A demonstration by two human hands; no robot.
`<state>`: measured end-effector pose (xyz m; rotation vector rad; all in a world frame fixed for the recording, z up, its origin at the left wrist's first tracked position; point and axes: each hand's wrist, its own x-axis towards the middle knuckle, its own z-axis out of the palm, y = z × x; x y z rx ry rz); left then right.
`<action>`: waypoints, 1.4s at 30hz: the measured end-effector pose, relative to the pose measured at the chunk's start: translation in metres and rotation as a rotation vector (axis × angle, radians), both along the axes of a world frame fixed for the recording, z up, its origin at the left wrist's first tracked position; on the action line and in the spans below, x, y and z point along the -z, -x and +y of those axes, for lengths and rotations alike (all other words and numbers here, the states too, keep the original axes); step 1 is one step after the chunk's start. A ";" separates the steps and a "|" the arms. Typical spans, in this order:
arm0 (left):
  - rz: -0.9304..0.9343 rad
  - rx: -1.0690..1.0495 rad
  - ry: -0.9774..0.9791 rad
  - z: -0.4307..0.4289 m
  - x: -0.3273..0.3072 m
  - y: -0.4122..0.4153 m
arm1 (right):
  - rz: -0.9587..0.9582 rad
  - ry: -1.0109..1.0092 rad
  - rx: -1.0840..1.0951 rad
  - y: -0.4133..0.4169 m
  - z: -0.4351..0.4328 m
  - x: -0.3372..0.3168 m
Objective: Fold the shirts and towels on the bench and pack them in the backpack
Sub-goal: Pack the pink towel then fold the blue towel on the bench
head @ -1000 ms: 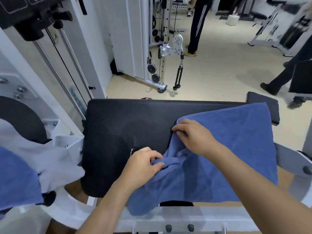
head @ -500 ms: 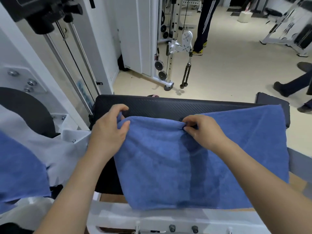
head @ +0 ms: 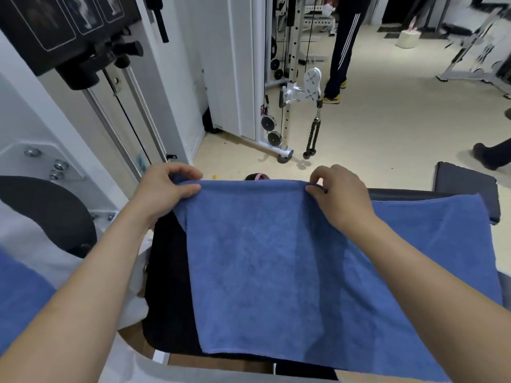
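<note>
Far left of the table (head: 168, 286), at the lower corner of the view: a second blue cloth (head: 19, 305), partly cut off, lying over a white garment (head: 36, 244); cannot tell whether that one is a shirt. Just beyond them, left of the table, a round black pad (head: 47, 208) on the white machine frame. Over the table's far left corner: left hand (head: 163, 189), thumb and curled fingers pinching the corner of the blue towel (head: 262, 266). The towel covers most of the black padded table, from the far edge to the near edge; a bare strip of padding shows along the table's left side. Over the table's far edge, right of middle: right hand (head: 340, 192), fingertips and thumb clamped on the towel's top edge. The edge runs taut between the two hands. Right of that hand the towel lies lower and flat on the table. Beyond the table's far edge, on the floor, a cable handle (head: 312, 136) hangs from a white pulley column. Further back, a person's legs (head: 345, 45) in dark striped trousers. At the table's right end, a smaller dark pad (head: 467, 189).
</note>
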<state>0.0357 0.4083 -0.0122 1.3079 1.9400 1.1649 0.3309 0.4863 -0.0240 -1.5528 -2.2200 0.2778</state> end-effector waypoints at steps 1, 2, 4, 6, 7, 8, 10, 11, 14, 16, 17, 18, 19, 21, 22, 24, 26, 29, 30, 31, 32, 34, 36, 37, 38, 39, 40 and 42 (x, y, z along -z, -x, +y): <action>-0.058 -0.030 -0.023 0.005 0.001 0.005 | -0.006 -0.008 -0.017 0.003 0.002 0.000; -0.085 -0.065 -0.041 0.009 0.004 0.008 | -0.007 -0.017 -0.046 0.006 0.005 0.002; -0.068 -0.118 -0.052 0.016 0.016 0.008 | -0.031 -0.020 -0.092 0.008 0.010 0.008; -0.020 -0.167 -0.055 0.019 0.032 0.005 | -0.081 -0.007 -0.110 0.010 0.013 0.018; -0.002 -0.190 -0.062 0.019 0.038 0.004 | -0.102 -0.023 -0.109 0.010 0.014 0.024; -0.002 -0.208 -0.070 0.019 0.042 0.004 | -0.124 -0.055 -0.100 0.011 0.013 0.030; -0.048 -0.250 -0.095 0.019 0.041 0.004 | -0.181 -0.146 -0.070 0.013 0.010 0.042; -0.080 -0.271 -0.115 0.017 0.039 0.003 | -0.202 -0.183 -0.051 0.014 0.008 0.046; 0.041 -0.362 -0.125 -0.003 0.033 -0.010 | -0.262 -0.200 -0.027 0.016 0.006 0.049; 0.128 -0.418 -0.126 -0.033 0.039 -0.029 | -0.268 -0.159 -0.019 0.018 0.005 0.046; 0.159 -0.416 -0.112 -0.048 0.047 -0.043 | -0.260 -0.124 0.000 0.018 0.005 0.043; 0.213 -0.416 -0.067 -0.065 0.056 -0.056 | -0.250 -0.093 0.014 0.021 0.003 0.038; 0.277 -0.421 0.012 -0.079 0.064 -0.068 | -0.246 -0.075 0.018 0.026 0.000 0.033; 0.355 -0.445 0.184 -0.098 0.084 -0.082 | -0.227 -0.055 -0.049 0.046 -0.007 0.017; 0.365 -0.448 0.246 -0.102 0.089 -0.086 | -0.192 -0.028 -0.114 0.061 -0.010 0.010; 0.348 -0.410 0.276 -0.104 0.092 -0.091 | -0.104 0.065 -0.256 0.096 -0.016 -0.003; 0.397 -0.319 0.204 -0.103 0.090 -0.098 | -0.028 0.146 -0.390 0.133 -0.021 -0.012; 0.582 -0.188 0.197 -0.095 0.090 -0.115 | -0.048 0.188 -0.533 0.174 -0.025 -0.014; 0.575 -0.138 0.205 -0.095 0.086 -0.120 | -0.096 0.177 -0.552 0.180 -0.024 -0.011; 0.533 -0.092 0.214 -0.096 0.084 -0.124 | -0.148 0.161 -0.566 0.184 -0.022 -0.006; 0.489 -0.074 0.162 -0.099 0.087 -0.126 | -0.190 0.144 -0.579 0.185 -0.018 0.000; 0.268 -0.080 0.069 -0.108 0.092 -0.123 | -0.183 0.130 -0.608 0.180 -0.012 0.007; 0.227 -0.218 -0.029 -0.112 0.095 -0.113 | -0.033 0.206 -0.649 0.173 -0.005 0.005; 0.241 -0.259 -0.033 -0.112 0.099 -0.108 | 0.041 0.283 -0.654 0.169 -0.003 0.001; 0.256 -0.264 -0.015 -0.110 0.100 -0.103 | 0.081 0.349 -0.656 0.164 0.000 -0.002; 0.260 -0.252 0.001 -0.108 0.101 -0.100 | 0.079 0.371 -0.655 0.162 0.002 -0.004; 0.247 -0.242 0.020 -0.106 0.101 -0.098 | 0.055 0.352 -0.641 0.161 0.004 -0.002; 0.238 -0.264 0.021 -0.101 0.100 -0.096 | 0.084 0.282 -0.541 0.164 0.006 0.006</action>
